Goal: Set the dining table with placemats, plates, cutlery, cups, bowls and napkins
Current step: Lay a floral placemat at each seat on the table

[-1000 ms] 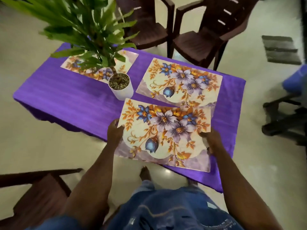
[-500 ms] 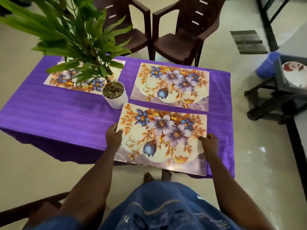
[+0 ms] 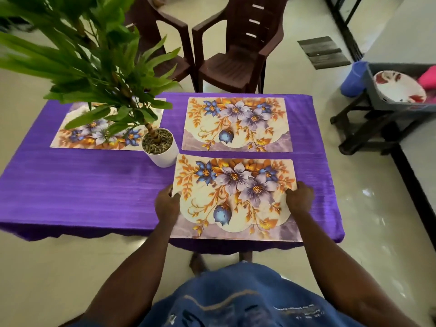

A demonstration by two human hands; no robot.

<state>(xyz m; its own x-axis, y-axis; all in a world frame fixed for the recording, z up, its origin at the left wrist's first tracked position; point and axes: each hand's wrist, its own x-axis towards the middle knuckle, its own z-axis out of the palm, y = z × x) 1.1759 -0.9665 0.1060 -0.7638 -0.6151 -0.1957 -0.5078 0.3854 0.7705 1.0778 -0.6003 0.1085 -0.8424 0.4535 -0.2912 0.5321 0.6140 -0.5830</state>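
Two hands on the near mat (image 3: 236, 199): left hand (image 3: 166, 205) grips its left edge, right hand (image 3: 299, 200) grips its right edge, thumbs on top as far as I can see, other fingers hidden under or behind the edge. Near mat sits on the purple cloth (image 3: 82, 182) at the table's near right, its near edge about flush with the table edge, its far left corner just beside the white pot (image 3: 162, 154) of the plant (image 3: 94, 67). Looks like it's being squared up, not yet let go. Mat is a flat, stiff-looking rectangle, cream with purple and blue flowers, orange leaves, a marbled mauve band along the near side. Beyond it, a second mat (image 3: 237, 125) lies flat at far right, close to the first. A third mat (image 3: 94, 128) lies at far left, partly hidden by leaves. Near left spot shows bare cloth, so I'd guess a fourth mat is still due. No plates, cutlery, cups, bowls or napkins on the table. One plate (image 3: 398, 87) waits in a grey crate (image 3: 377, 100) off to the right; a blue cup-like thing (image 3: 352, 79) beside it, can't tell what. Two chairs (image 3: 236, 55) behind the table. Early stage.
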